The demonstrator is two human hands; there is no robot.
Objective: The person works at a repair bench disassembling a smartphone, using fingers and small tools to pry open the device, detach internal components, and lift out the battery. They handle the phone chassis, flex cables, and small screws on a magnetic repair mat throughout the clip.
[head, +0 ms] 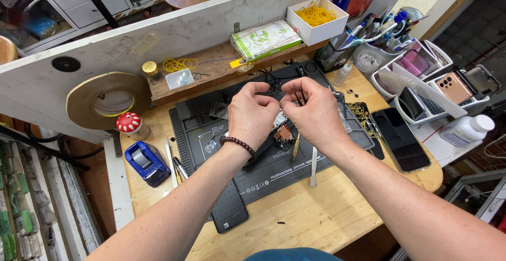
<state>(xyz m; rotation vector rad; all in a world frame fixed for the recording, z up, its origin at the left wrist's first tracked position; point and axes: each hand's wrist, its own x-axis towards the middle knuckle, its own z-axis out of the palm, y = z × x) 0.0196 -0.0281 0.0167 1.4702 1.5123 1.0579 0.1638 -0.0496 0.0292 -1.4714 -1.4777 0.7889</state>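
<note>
A: Where is the small part (280, 104) held?

B: It is pinched between both hands. The left hand (252, 114) and right hand (316, 114) are curled shut on it, fingertips touching, equally near.

A: And the circuit board (284, 133)?

B: It is seen on the black mat (274, 171), just under the hands
</note>
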